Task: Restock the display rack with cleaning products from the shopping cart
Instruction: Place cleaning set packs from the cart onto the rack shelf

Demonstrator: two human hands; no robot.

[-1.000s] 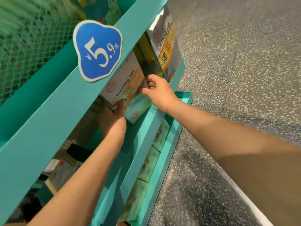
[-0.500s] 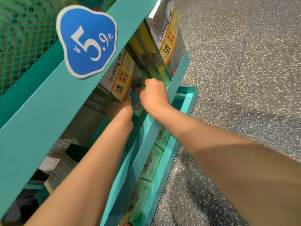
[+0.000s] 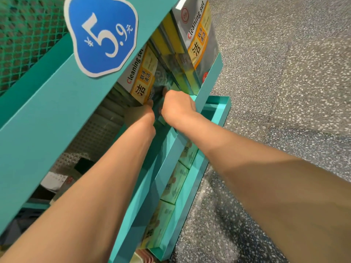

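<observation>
Restocking under way at teal rack [image 3: 57, 103], middle shelf nearly full.

Right hand [image 3: 178, 109] curled around teal packet [image 3: 161, 88], pushing it in beside cleaning set box [image 3: 140, 80] just below price tag [image 3: 102, 35]; left hand [image 3: 141, 114] under that box, fingers hidden, grip impossible to tell. More boxes [image 3: 197, 40] upright further along; bottom shelf packets [image 3: 174, 185] already lined up. Shopping cart out of sight, remaining stock unknown.
</observation>
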